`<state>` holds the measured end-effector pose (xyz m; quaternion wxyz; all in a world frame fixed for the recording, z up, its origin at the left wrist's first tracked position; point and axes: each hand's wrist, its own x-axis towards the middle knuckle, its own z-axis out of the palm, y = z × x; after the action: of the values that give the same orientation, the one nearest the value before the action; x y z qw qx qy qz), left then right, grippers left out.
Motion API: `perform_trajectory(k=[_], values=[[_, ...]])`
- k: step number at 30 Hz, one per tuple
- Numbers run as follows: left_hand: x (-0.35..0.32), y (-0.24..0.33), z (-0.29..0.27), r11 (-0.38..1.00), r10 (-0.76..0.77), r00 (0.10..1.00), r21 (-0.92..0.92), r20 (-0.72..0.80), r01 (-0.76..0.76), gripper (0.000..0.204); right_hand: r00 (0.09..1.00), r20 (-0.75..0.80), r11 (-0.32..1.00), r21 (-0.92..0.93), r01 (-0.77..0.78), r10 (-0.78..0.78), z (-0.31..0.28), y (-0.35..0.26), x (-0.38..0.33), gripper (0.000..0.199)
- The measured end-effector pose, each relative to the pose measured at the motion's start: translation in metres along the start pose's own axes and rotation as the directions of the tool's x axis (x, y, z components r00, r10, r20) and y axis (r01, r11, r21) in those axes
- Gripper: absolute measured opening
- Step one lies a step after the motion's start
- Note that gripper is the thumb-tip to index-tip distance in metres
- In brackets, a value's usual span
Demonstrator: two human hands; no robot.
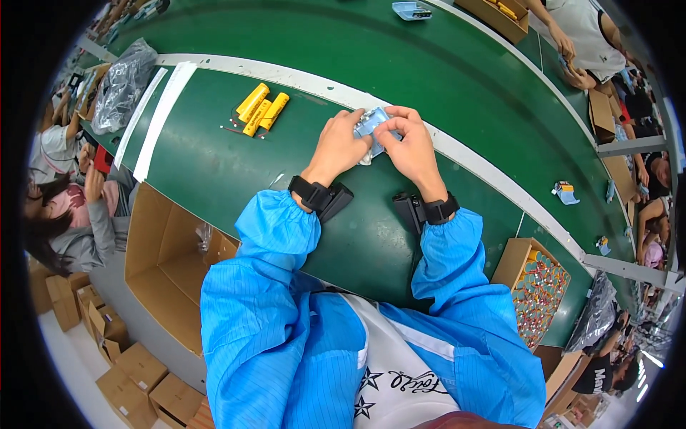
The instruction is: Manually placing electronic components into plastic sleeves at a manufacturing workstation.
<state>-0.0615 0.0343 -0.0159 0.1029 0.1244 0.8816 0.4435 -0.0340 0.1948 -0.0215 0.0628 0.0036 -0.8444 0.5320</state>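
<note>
Both hands meet over the far edge of the green workbench, around a light blue plastic housing (371, 121) with small parts showing in it. My left hand (341, 146) grips the housing's left side, its fingertips partly hidden behind it. My right hand (411, 146) closes on the right side, thumb and forefinger pinched together at the housing's face; whether a smaller part sits in that pinch I cannot tell. A small whitish piece (366, 159) shows just below the housing. To the left lie several yellow cylindrical batteries (254, 104) with thin wires.
Beyond a white rail (321, 87) runs a green conveyor belt (457, 79) carrying blue housings (411, 11). A cardboard box (509, 263) of wired yellow cylinders stands at right. An open carton (153, 222) is at lower left, a plastic bag (123, 86) at far left. Other people sit on both sides.
</note>
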Motion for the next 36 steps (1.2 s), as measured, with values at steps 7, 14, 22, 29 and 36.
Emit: perform_trajectory(k=[7, 14, 22, 29, 36], values=[[-0.001, -0.005, 0.008, 0.988, 0.141, 0.989, 0.073, -0.053, -0.137, 0.057, 0.991, -0.099, 0.977, -0.199, 0.070, -0.091, 0.011, 0.005, 0.002, 0.012], [-0.001, -0.004, 0.004, 0.987, 0.153, 0.988, 0.046, -0.007, -0.152, 0.058, 0.996, -0.088, 0.996, -0.093, 0.015, -0.024, 0.010, 0.009, 0.004, 0.013], [-0.004, -0.003, 0.008, 0.969, 0.222, 0.975, 0.115, -0.016, -0.219, 0.056, 0.992, -0.127, 0.997, -0.081, 0.003, -0.013, 0.013, 0.004, 0.004, 0.015], [-0.006, 0.000, 0.005, 0.967, 0.226, 0.974, 0.112, 0.020, -0.227, 0.054, 0.989, -0.146, 0.999, -0.040, -0.005, -0.001, 0.016, -0.002, 0.002, 0.013], [-0.008, 0.005, 0.009, 0.964, 0.238, 0.971, 0.117, 0.031, -0.240, 0.053, 0.980, -0.171, 0.991, 0.097, -0.089, 0.104, 0.011, -0.003, 0.003, 0.012]])
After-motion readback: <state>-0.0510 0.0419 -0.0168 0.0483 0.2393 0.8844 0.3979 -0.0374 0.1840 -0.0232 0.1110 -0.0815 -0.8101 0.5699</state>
